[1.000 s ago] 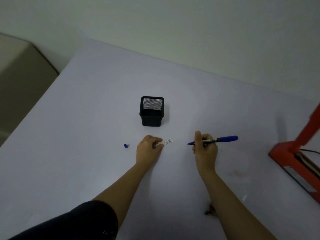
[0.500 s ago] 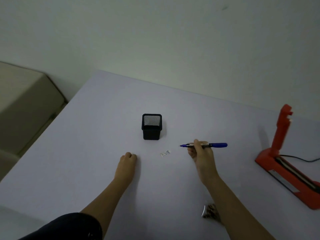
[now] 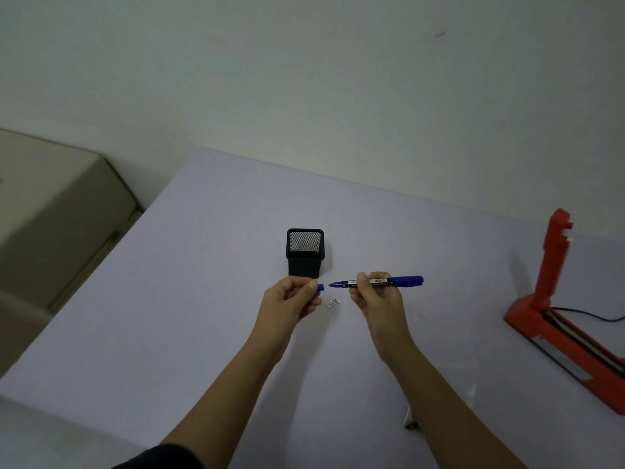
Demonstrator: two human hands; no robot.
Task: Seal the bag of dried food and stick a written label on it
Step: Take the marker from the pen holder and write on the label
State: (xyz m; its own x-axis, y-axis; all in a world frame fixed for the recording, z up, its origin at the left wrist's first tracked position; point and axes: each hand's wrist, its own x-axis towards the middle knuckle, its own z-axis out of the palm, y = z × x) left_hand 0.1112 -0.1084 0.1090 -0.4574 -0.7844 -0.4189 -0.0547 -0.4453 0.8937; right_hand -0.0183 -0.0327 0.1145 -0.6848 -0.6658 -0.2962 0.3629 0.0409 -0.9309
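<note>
My right hand (image 3: 378, 299) holds a blue marker (image 3: 399, 281) level above the table, its bare tip pointing left. My left hand (image 3: 290, 299) pinches the small blue marker cap (image 3: 320, 287) a short gap from that tip. A small white label (image 3: 331, 303) with writing lies flat on the table between and just below the two hands. The clear bag of dried food (image 3: 410, 422) is mostly hidden behind my right forearm; only a corner with dark bits shows.
A black mesh pen holder (image 3: 304, 253) stands just beyond the hands. A red heat sealer (image 3: 561, 319) with its arm raised and a black cable sits at the right. The lilac table (image 3: 169, 316) ends at the left, with a beige cabinet (image 3: 50, 214) beyond.
My left hand left the label, picked the blue cap up from the table at the left and brought it up to the marker tip. The label stayed on the table.
</note>
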